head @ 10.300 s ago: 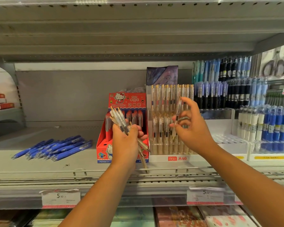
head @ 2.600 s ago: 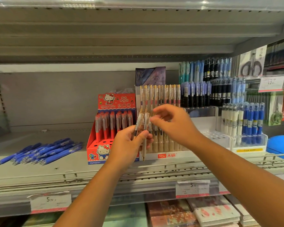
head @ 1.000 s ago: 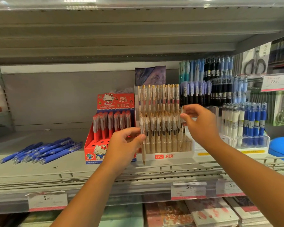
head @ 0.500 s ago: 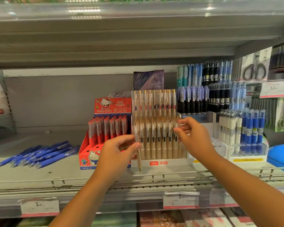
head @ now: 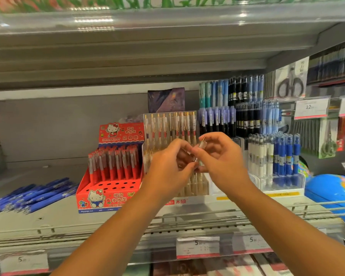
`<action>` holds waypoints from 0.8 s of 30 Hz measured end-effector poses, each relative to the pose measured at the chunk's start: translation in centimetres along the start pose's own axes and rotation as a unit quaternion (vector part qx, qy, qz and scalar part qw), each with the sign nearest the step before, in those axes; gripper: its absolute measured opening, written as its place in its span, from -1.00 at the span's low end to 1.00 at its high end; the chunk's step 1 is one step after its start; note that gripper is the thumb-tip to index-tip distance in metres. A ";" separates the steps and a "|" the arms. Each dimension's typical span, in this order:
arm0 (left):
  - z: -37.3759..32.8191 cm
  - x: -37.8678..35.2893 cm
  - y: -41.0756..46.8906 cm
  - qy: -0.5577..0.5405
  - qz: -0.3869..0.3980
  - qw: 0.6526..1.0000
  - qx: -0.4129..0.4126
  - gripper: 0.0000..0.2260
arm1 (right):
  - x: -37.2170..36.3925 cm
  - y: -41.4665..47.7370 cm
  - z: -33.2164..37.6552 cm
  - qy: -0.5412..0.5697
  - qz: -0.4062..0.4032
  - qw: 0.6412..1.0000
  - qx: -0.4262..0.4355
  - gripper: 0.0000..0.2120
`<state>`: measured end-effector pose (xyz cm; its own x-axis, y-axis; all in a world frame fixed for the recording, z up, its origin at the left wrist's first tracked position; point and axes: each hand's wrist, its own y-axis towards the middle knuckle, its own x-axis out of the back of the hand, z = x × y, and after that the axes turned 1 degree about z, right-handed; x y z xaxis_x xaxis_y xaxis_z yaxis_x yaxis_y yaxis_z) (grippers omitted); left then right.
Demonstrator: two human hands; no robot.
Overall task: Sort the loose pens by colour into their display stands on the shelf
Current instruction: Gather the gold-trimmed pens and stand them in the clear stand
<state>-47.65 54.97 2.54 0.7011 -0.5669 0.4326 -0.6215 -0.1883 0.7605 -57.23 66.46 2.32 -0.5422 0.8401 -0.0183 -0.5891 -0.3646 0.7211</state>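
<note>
The pen [head: 202,144] between my left hand [head: 167,168] and right hand [head: 221,159] is of clear, shiny plastic with a gold-coloured top. The stand [head: 167,121] behind is glossy clear plastic, and the red box [head: 108,198] is printed cardboard. The shelf [head: 48,221] looks like matt grey painted metal, its rail [head: 207,216] thin wire.

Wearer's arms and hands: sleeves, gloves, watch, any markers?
Nothing worn that shows. The left forearm and right forearm are bare from the frame's lower edge up to the wrists, with no sleeves in view. The left hand and right hand show no gloves, watch, bands, rings or markers.
</note>
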 end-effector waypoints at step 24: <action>5.7 -0.6 3.8 0.500 0.108 0.858 -0.038 -0.19 | 1.7 2.6 -6.0 -0.209 0.004 0.976 -0.067 -0.86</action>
<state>-52.41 50.07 2.38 0.5461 0.3970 0.7376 -0.7765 -0.0904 0.6236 -63.28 64.49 0.01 -0.2725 0.9169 0.2916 -0.6744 -0.3982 0.6218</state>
